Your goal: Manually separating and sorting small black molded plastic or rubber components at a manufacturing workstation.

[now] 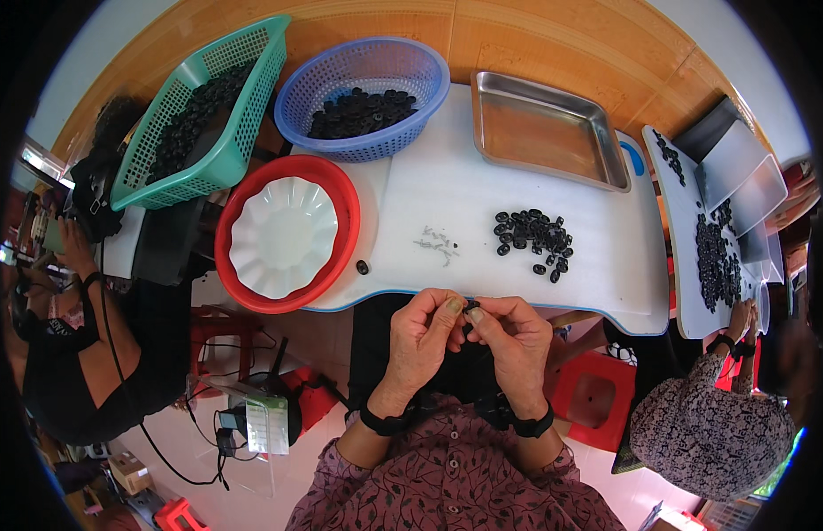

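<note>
A pale surface point(606, 285) spreads out against wood-look panelling, and right at its near edge we have the action; left hand point(420, 341) and right hand point(515, 341) meet, fingertips pinched together on one small black piece point(470, 305); fingers cover most of it, so its long axis can't be told! Beyond and to the right sits the loose pile point(535, 234), the right hand nearer to it, the surface's edge between; pale scraps point(440, 243) lie straight ahead, left of the pile; a lone piece point(362, 267) rests off left, near the red basin point(348, 252) holding a white bowl point(283, 234); blue basket point(432, 66), green basket point(252, 111) and steel tray point(553, 133) line the back!
</note>
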`<state>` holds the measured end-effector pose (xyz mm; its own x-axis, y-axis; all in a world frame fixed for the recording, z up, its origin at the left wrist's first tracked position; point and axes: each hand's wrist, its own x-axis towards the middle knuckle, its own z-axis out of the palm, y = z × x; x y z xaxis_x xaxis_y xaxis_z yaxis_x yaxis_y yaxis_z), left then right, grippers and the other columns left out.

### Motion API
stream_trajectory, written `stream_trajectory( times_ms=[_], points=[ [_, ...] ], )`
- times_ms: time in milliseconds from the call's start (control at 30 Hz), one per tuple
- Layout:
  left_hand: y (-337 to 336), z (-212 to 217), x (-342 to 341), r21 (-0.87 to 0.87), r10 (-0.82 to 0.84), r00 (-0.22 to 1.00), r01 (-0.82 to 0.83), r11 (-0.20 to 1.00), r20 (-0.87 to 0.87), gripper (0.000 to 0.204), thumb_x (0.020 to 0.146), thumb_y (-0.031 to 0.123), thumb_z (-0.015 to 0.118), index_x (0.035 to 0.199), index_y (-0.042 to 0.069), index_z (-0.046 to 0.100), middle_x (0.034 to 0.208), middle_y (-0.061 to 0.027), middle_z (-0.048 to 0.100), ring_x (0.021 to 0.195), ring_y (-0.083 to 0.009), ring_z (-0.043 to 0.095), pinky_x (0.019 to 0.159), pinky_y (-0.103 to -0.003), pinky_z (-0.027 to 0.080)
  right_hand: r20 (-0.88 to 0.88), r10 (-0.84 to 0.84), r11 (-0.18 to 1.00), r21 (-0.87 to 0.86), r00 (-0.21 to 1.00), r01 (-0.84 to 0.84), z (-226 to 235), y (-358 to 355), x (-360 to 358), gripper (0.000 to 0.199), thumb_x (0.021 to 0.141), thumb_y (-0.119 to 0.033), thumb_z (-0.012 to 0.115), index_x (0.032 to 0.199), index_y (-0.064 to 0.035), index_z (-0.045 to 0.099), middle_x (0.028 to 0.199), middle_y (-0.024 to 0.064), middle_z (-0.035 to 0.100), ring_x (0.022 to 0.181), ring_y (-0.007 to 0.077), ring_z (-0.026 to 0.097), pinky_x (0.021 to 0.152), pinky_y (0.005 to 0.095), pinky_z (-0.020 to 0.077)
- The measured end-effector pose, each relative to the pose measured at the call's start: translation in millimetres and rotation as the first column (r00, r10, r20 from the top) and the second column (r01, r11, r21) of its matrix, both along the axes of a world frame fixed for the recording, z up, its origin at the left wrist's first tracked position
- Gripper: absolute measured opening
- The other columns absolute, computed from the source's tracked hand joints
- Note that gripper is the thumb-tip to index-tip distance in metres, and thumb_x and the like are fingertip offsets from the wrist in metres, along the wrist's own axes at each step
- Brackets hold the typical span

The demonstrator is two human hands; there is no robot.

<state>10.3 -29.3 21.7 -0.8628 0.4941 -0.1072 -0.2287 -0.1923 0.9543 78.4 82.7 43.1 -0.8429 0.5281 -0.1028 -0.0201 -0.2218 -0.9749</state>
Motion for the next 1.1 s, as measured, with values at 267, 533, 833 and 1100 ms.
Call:
stream_trajectory(
  times_ms=[267,533,833,1100],
  points=[
    [0.9,-0.1,-0.1,0.010,0.000,1.000,0.000,1.000,0.005,0.019,0.096,0.016,0.055,0.094,-0.002,0.060,0.070,-0.0016,0.059,0.054,-0.0051,0.051,0.048,-0.019,0.043,0.002,0.005,1.000,-0.015,1.000,-0.005,-1.7,2.1,0.0,0.010,0.086,0.002,0.063,0.096,0.0034,0.064,0.084,0.0060,0.067,0.070,0.0072,0.061,0.065,0.0199,0.0509],
    [1.3,-1.4,-1.5,0.165,-0.097,0.971,0.061,0.984,0.219,0.023,0.098,0.021,0.051,0.090,0.001,0.059,0.069,0.0004,0.055,0.053,-0.0055,0.049,0.047,-0.019,0.041,-0.026,0.005,1.000,-0.025,1.000,-0.006,-3.8,1.3,1.2,0.011,0.087,0.002,0.062,0.098,0.0031,0.064,0.084,0.0061,0.067,0.071,0.0068,0.060,0.066,0.0200,0.0506],
    [1.5,-0.1,-1.2,0.139,-0.094,0.972,0.064,0.988,0.217,0.022,0.099,0.021,0.051,0.091,0.001,0.058,0.069,0.0008,0.055,0.054,-0.0051,0.049,0.047,-0.018,0.041,-0.042,0.017,1.000,-0.013,0.999,-0.018,-4.7,1.2,1.9,0.011,0.087,0.003,0.062,0.098,0.0033,0.063,0.085,0.0060,0.067,0.072,0.0067,0.060,0.068,0.0200,0.0505],
    [1.3,-0.2,-0.3,0.093,-0.068,0.984,0.053,0.994,0.165,0.021,0.098,0.020,0.052,0.092,0.001,0.058,0.070,0.0005,0.056,0.054,-0.0048,0.050,0.047,-0.018,0.041,-0.007,-0.013,1.000,0.000,1.000,0.013,-1.8,-0.7,-0.2,0.009,0.086,0.001,0.064,0.095,0.0030,0.063,0.083,0.0073,0.067,0.067,0.0089,0.060,0.063,0.0203,0.0495]
  ],
)
